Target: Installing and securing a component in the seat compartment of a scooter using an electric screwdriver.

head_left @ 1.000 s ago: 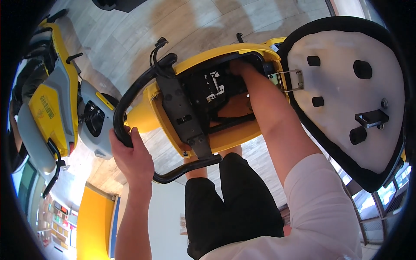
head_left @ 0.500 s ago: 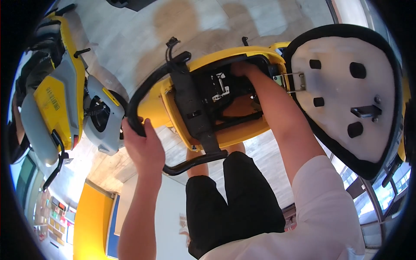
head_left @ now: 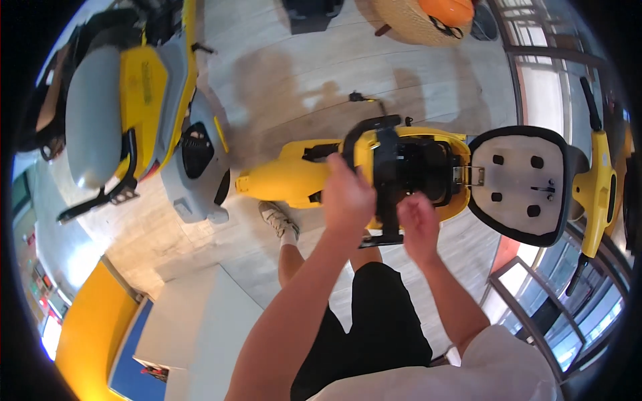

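Observation:
A yellow scooter (head_left: 281,179) stands crosswise before me, its seat (head_left: 515,184) flipped open to the right with the pale underside up. Across the left end of its black storage compartment (head_left: 428,170) lies a black grab rail (head_left: 361,130) with a wide bracket (head_left: 386,167). My left hand (head_left: 349,200) is closed round the rail at its left side. At the near edge of the compartment hovers my right hand (head_left: 420,224), clear of the inside. Its fingers look curled but are smeared by motion, so any small thing in them is hidden. A thin cable (head_left: 364,98) sticks out beyond the rail.
A second scooter, grey and yellow (head_left: 144,100), stands at the left. White cabinet (head_left: 194,314) and yellow panel (head_left: 90,321) lie at the lower left. A woven basket (head_left: 408,23) holds something orange at the top. Glass doors (head_left: 535,307) are at the right.
My right hand has come out of the compartment toward me. My view has drawn back, and the grab rail has turned more square across the scooter with my left hand still on it.

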Motion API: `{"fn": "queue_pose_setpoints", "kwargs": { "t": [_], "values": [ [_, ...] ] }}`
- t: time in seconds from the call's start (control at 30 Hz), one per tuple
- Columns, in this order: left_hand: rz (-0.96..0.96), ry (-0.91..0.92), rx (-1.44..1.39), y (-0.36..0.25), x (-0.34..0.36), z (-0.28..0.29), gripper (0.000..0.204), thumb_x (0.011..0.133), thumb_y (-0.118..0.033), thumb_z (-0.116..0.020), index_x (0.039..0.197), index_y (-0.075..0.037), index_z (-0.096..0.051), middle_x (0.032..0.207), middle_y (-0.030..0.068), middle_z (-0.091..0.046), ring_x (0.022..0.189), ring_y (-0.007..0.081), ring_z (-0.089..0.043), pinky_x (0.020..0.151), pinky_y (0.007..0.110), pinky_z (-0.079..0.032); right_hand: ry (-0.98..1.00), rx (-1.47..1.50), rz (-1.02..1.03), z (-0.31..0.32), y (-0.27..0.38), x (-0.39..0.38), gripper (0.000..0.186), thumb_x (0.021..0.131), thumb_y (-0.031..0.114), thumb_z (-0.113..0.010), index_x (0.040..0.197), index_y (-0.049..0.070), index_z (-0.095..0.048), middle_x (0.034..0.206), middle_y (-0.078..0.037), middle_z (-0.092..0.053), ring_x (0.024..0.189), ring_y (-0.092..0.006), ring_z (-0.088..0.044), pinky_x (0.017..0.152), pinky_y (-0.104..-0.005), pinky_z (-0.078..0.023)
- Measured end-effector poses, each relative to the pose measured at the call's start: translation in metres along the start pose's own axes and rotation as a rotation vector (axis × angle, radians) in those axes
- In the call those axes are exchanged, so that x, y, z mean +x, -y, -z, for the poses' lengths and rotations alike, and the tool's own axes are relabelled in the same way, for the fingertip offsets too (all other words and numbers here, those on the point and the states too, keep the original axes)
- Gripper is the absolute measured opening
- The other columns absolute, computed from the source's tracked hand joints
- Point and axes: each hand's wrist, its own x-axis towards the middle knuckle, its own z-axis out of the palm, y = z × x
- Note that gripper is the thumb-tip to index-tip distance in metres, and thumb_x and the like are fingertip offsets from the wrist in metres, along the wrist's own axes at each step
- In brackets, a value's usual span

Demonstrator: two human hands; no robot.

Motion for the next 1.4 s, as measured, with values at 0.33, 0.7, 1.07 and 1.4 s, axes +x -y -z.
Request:
{"fn": "queue_pose_setpoints", "kwargs": {
  "t": [0.33, 0.7, 1.07, 1.4],
  "values": [
    [-0.050, 0.177, -0.409, 0.000, 0.001, 0.008, 0.026, 0.089, -0.011, -0.051, 0.105, 0.004, -0.037, 0.077, 0.0247, -0.061, 0.070, 0.0432, -0.061, 0.063, 0.052, -0.048, -0.074, -0.821, 0.374, -0.061, -0.105, -0.066, 0.026, 0.072, 0.017, -0.074, 0.089, 0.004, -0.060, 0.078, -0.006, -0.063, 0.079, -0.0200, -0.063, 0.068, -0.0342, -0.048],
    [-0.097, 0.257, -0.495, 0.013, 0.003, 0.003, 0.029, 0.090, -0.013, -0.052, 0.107, 0.003, -0.036, 0.082, 0.0220, -0.061, 0.069, 0.0376, -0.063, 0.058, 0.044, -0.052, -0.647, -0.959, 0.270, -0.084, -0.106, -0.073, 0.014, 0.076, 0.006, -0.070, 0.072, 0.004, -0.056, 0.065, -0.002, -0.055, 0.064, -0.0146, -0.056, 0.057, -0.0299, -0.042],
    [-0.087, 0.299, -0.456, 0.007, 0.005, 0.003, 0.027, 0.090, -0.014, -0.053, 0.105, 0.002, -0.037, 0.079, 0.0210, -0.061, 0.068, 0.0366, -0.064, 0.057, 0.043, -0.053, -0.609, -0.877, 0.215, -0.050, -0.110, -0.070, 0.015, 0.077, 0.005, -0.069, 0.071, 0.004, -0.055, 0.064, -0.001, -0.054, 0.062, -0.0138, -0.053, 0.056, -0.0292, -0.040],
    [-0.090, 0.275, -0.458, 0.017, 0.007, 0.007, 0.026, 0.090, -0.013, -0.052, 0.104, 0.003, -0.036, 0.077, 0.0219, -0.061, 0.068, 0.0365, -0.064, 0.056, 0.042, -0.053, -0.479, -0.768, 0.179, -0.061, -0.108, -0.067, 0.016, 0.077, 0.003, -0.068, 0.070, 0.004, -0.054, 0.064, -0.001, -0.052, 0.061, -0.0130, -0.052, 0.055, -0.0285, -0.039]
  ]
}}
